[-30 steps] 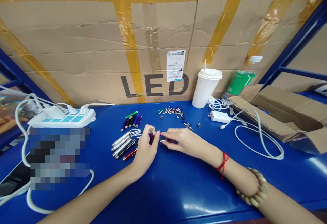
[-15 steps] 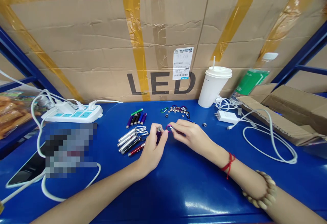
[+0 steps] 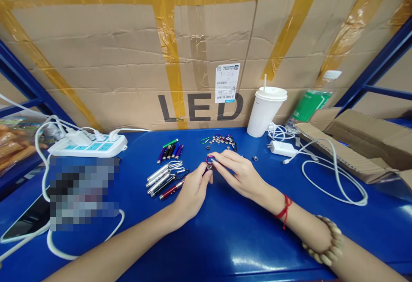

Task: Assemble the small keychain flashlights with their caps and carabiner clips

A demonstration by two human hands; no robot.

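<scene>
My left hand (image 3: 193, 189) is closed around a small purple penlight (image 3: 209, 168), its silver end showing past the thumb. Pinched between the fingers of my right hand (image 3: 246, 172) is a purple carabiner (image 3: 210, 158). The carabiner meets the penlight's silver end; whether they are hooked together I cannot tell. Left of my hands lie silver penlights (image 3: 157, 174) with clips, a black one (image 3: 162, 186) and a red one (image 3: 171, 190). Behind them sit several purple and black tubes (image 3: 168, 151) and a green tube (image 3: 170, 143).
Small round silver pieces (image 3: 222, 141) and a green carabiner (image 3: 205, 140) lie beyond my hands. A white cup (image 3: 265, 112), bottle (image 3: 310, 104), charger (image 3: 282, 148) and open carton (image 3: 341, 151) stand right. At left are a power strip (image 3: 111, 148) and a phone (image 3: 27, 219).
My hands have come closer together. The purple carabiner now touches the penlight's end, and my left hand has turned so that this end points toward the right hand.
</scene>
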